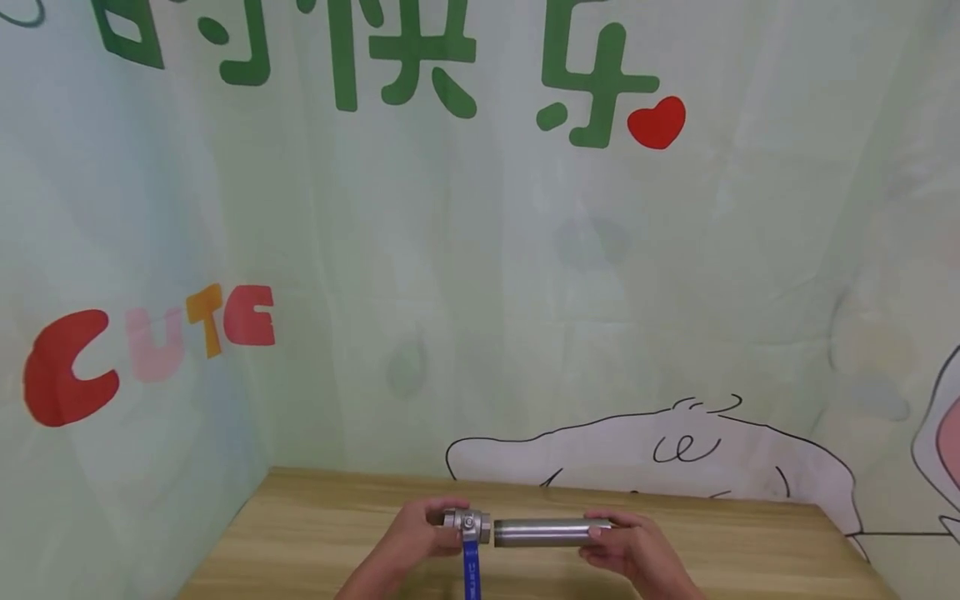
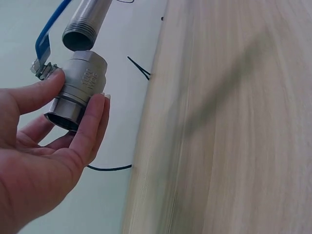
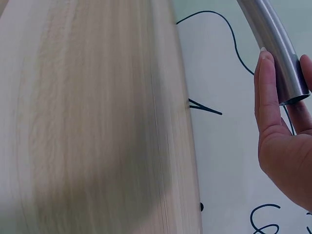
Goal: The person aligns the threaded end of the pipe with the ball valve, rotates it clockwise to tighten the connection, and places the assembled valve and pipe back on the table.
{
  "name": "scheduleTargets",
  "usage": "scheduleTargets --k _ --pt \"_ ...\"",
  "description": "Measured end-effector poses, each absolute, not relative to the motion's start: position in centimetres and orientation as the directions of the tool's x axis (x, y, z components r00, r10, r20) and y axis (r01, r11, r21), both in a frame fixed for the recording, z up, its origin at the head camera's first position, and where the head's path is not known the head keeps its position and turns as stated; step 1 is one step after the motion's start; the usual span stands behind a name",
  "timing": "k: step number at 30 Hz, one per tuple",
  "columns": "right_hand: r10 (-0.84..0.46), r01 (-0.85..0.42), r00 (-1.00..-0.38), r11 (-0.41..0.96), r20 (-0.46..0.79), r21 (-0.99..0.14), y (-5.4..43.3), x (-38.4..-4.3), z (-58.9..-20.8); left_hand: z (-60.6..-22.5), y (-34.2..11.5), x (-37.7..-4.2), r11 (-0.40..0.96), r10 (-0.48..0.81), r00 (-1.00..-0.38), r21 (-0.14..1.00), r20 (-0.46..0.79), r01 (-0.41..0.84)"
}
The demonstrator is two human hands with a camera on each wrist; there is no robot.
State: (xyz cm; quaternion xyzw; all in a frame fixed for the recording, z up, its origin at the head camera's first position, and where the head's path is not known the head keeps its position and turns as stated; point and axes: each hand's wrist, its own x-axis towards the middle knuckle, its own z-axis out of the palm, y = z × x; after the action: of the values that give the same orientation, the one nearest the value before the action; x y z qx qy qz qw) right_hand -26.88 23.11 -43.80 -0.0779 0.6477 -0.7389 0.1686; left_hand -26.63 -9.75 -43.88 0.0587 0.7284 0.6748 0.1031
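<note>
At twelve o'clock, a printed fabric backdrop (image 1: 480, 267) fills most of the head view, with a wood-grain desk (image 1: 300, 533) at six o'clock. Over the desk, a steel pipe (image 1: 540, 532) is held crosswise, its threaded end (image 2: 79, 30) pointing to nine o'clock; just beside that end, across a narrow gap, is a ball valve (image 1: 468, 523), its blue lever (image 1: 472, 571) reaching towards six o'clock. Both pieces look like metal: stiff, probably heavy for their size and hard to damage. The pipe's smooth wall could slip or turn, so its plain end seems the best hold; the valve should be steadiest round its body, clear of the mouth. At the valve's nine o'clock, the left grip (image 1: 412, 531) pinches that body, spread only to its width. At the pipe's three o'clock, the right grip (image 1: 632, 542) holds the plain end, similarly narrow.
</note>
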Motion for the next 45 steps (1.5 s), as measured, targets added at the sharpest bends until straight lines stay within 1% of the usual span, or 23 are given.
scheduleTargets --k 11,17,32,38,45 --pt "-0.286 0.166 -0.953 -0.199 -0.104 -0.966 21.9 -27.4 -43.9 -44.6 -10.9 -26.7 0.025 0.210 -0.977 1.000 -0.021 -0.016" --pt "-0.247 0.147 -0.964 -0.204 -0.094 -0.968 21.5 -27.7 -44.0 -44.9 -10.8 -26.9 0.012 0.190 -0.981 1.000 -0.029 -0.027" --pt "-0.228 0.157 -0.968 -0.226 -0.104 -0.961 20.7 -28.0 -44.4 -45.0 -11.0 -26.5 -0.025 0.168 -0.986 0.999 0.026 0.022" --pt "-0.225 0.145 -0.970 -0.225 -0.093 -0.964 20.4 -28.0 -45.0 -45.1 -10.9 -26.4 -0.031 0.178 -0.984 0.999 0.029 0.024" --pt "-0.253 0.171 -0.961 -0.237 -0.109 -0.956 20.5 -28.1 -45.7 -45.7 -10.7 -26.3 -0.038 0.178 -0.984 0.999 0.021 0.014"
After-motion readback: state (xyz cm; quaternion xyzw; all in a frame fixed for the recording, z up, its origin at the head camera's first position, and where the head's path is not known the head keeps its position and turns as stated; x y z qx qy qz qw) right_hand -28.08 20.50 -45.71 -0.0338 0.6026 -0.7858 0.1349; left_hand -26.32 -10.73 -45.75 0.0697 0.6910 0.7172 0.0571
